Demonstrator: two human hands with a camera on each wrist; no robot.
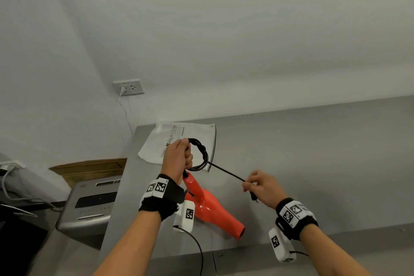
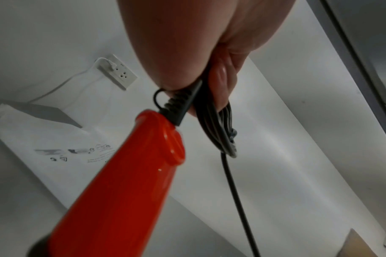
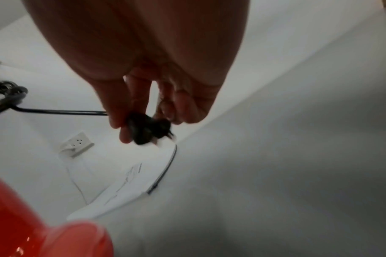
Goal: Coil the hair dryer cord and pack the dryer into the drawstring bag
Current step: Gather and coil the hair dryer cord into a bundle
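Observation:
An orange-red hair dryer (image 1: pixel 210 206) lies on the grey counter (image 1: pixel 313 163), nozzle toward me; the left wrist view shows its handle (image 2: pixel 126 182). My left hand (image 1: pixel 179 158) grips the black coiled cord (image 1: pixel 201 152) just above the handle end, loops bunched in the fingers (image 2: pixel 220 87). A straight run of cord (image 1: pixel 226 171) stretches to my right hand (image 1: pixel 261 187), which pinches the black plug (image 3: pixel 148 129). The white drawstring bag (image 1: pixel 179 139) lies flat behind the coil, printed with warning text, its dark drawstring along the right edge.
A wall socket (image 1: pixel 129 86) with a white cable plugged in sits on the wall at left. A grey appliance (image 1: pixel 94 201) and a cardboard box (image 1: pixel 89 169) stand below the counter's left edge. Bare counter extends to the right.

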